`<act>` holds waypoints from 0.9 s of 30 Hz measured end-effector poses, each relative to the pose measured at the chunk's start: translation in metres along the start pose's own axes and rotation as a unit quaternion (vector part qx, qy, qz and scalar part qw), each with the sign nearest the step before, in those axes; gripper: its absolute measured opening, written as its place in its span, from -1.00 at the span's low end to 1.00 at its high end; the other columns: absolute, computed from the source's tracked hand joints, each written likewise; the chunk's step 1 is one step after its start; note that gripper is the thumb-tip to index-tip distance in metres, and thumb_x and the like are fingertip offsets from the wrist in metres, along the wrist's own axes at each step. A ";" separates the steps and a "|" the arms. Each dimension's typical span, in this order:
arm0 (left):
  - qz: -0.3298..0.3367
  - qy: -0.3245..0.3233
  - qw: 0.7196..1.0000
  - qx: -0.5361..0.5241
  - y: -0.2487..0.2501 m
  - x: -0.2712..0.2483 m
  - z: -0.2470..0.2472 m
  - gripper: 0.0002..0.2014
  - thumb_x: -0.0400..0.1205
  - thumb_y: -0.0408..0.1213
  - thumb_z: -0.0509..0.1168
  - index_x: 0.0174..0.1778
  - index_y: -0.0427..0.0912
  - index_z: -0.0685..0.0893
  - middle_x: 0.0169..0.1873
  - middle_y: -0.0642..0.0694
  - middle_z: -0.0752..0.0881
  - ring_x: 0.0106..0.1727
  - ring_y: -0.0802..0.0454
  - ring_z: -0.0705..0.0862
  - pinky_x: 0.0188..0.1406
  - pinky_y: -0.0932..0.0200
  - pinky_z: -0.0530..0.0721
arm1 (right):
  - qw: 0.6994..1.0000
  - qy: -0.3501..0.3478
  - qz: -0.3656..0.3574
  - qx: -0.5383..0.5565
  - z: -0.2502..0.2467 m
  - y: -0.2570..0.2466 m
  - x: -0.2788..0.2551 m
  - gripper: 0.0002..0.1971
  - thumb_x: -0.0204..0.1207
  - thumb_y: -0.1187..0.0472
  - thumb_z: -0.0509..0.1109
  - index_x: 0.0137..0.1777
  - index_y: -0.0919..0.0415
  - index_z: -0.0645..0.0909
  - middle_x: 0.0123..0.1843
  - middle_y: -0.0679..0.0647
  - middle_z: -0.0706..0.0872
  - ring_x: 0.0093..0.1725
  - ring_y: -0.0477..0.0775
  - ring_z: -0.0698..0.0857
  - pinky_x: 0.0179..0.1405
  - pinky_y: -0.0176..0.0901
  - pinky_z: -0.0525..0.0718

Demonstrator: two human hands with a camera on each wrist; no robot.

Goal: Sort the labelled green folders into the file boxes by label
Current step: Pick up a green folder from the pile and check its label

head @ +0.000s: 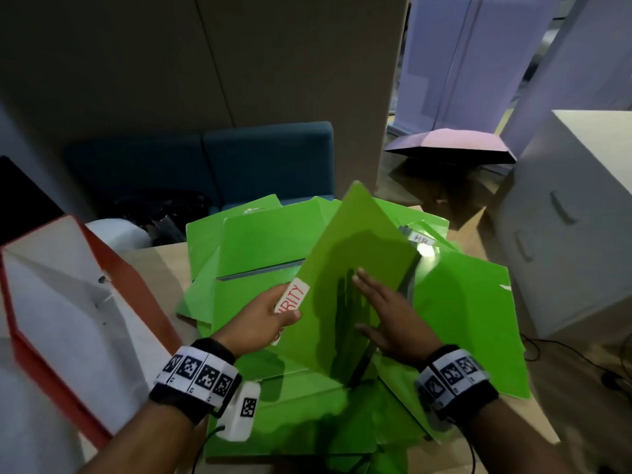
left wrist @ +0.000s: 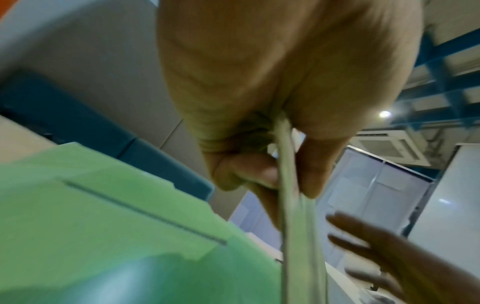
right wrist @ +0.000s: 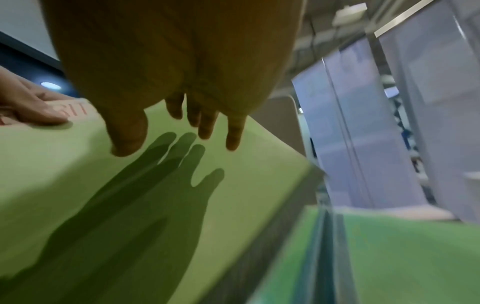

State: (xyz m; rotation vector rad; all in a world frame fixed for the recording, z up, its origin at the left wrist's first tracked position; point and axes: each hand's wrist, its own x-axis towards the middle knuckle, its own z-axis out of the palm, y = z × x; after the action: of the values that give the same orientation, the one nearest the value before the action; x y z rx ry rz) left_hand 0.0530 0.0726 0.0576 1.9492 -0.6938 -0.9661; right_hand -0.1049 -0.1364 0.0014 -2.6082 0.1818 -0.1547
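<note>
A green folder (head: 355, 248) with a white label reading "…RITY" in red (head: 294, 297) is lifted at a tilt above a heap of green folders (head: 260, 241). My left hand (head: 270, 319) pinches its left edge at the label, thumb on top; the left wrist view shows the folder's edge (left wrist: 288, 185) between thumb and fingers. My right hand (head: 379, 309) hovers open just over the folder's face, fingers straight, casting a shadow (right wrist: 145, 195) on it. Another folder in the heap bears an "HR" label (head: 421, 238).
A red-and-white file box (head: 68, 313) stands open at the left. A white drawer cabinet (head: 574, 220) is at the right, a teal sofa (head: 266, 159) behind the heap, and an open pink umbrella (head: 451, 145) on the floor beyond. Cables trail at the lower right.
</note>
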 end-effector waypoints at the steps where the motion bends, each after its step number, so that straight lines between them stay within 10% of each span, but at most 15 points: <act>1: 0.021 0.007 1.000 0.021 0.007 0.000 -0.002 -0.48 0.67 -0.29 0.31 0.55 0.05 0.40 0.41 -0.05 0.59 0.19 0.11 0.63 -0.05 0.36 0.60 | 0.997 0.056 -0.037 -0.045 -0.012 -0.005 0.007 -0.11 0.48 -0.05 0.42 0.66 -0.08 -0.08 0.70 -0.11 -0.03 0.57 0.04 0.31 0.55 0.16 0.33; 4: 0.092 0.027 0.992 0.079 0.026 -0.001 0.000 -0.60 0.63 -0.32 0.37 0.38 0.08 0.61 0.08 0.11 0.70 -0.26 0.27 0.62 -0.43 0.40 0.55 | 0.964 0.161 -0.146 -0.151 -0.041 -0.028 0.028 -0.22 0.51 -0.12 0.34 0.65 0.02 0.07 0.68 0.00 0.15 0.63 0.04 0.21 0.60 0.20 0.18; 8: 0.154 0.044 0.984 0.081 0.045 0.001 0.007 -0.67 0.55 -0.24 0.47 0.19 0.20 0.75 -0.08 0.31 0.77 -0.11 0.32 0.69 -0.13 0.32 0.62 | 0.948 0.145 -0.182 -0.215 -0.049 -0.042 0.058 -0.53 0.58 -0.23 0.17 0.37 0.00 0.51 0.29 -0.07 0.68 0.40 0.03 0.57 0.51 0.16 0.23; 12: 0.150 0.143 0.977 0.054 0.050 0.000 0.003 -0.61 0.52 -0.21 0.49 0.26 0.16 0.70 -0.04 0.11 0.81 -0.30 0.13 0.71 -0.36 0.10 0.69 | 0.980 0.152 -0.105 -0.071 -0.054 -0.038 0.073 -0.55 0.53 -0.26 0.14 -0.11 0.05 0.69 -0.30 -0.06 0.73 -0.31 0.01 0.65 -0.14 -0.16 0.38; 19: 0.135 0.178 0.975 0.020 0.025 -0.033 -0.017 -0.70 0.57 -0.15 0.45 0.23 0.02 0.68 0.03 0.17 0.80 -0.05 0.33 0.76 -0.03 0.27 0.70 | 0.924 0.348 0.097 0.129 -0.100 -0.017 0.093 -0.61 0.52 -0.24 0.19 -0.17 0.04 0.66 -0.27 0.04 0.72 -0.20 0.14 0.68 -0.19 0.01 0.60; 27: 0.160 0.548 0.801 -0.181 0.013 -0.061 -0.052 -0.35 0.54 -0.27 0.48 0.50 0.04 0.35 0.34 0.10 0.57 0.34 0.23 0.57 0.41 0.09 0.55 | 0.919 0.286 0.086 0.258 -0.055 -0.088 0.159 -0.62 0.69 -0.08 0.15 -0.07 0.21 0.61 -0.16 0.05 0.68 -0.20 0.01 0.59 -0.25 -0.14 0.48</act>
State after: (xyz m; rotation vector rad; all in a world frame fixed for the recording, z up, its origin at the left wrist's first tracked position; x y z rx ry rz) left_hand 0.0608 0.1337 0.1096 1.5965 -0.1058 0.2995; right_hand 0.0527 -0.1131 0.1045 -1.9483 0.4978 -0.7914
